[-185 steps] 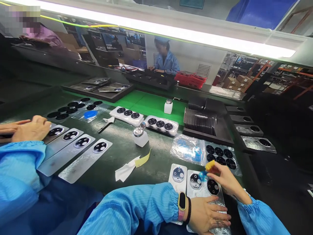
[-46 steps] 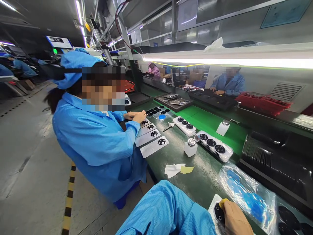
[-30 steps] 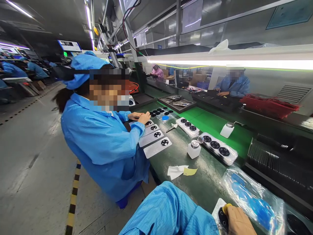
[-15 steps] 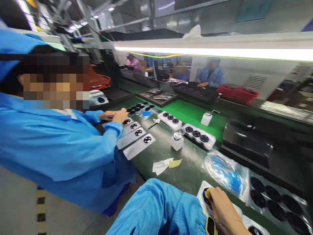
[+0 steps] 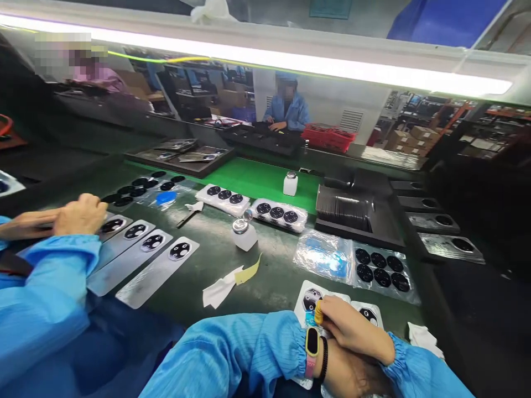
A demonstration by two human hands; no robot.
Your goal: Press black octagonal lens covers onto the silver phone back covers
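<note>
Currently | one blue film (image 5: 310, 319) at right hand (image 5: 348, 323) | two white bottles (image 5: 244, 237)

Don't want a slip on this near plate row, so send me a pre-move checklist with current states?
1. Right hand at the leftmost near plate: ok, it is beside that plate's dark disc.
2. Blue film firmly pinched: cannot tell; it shows right beside the yellow finger covering.
3. Left hand pressing a plate: cannot tell, the picture edge cuts it off.
4. Near bottle upright with lid down: not ok, upright, but the lid looks flipped up.
5. Co-worker's hand apart from yours: ok, far left.
</note>
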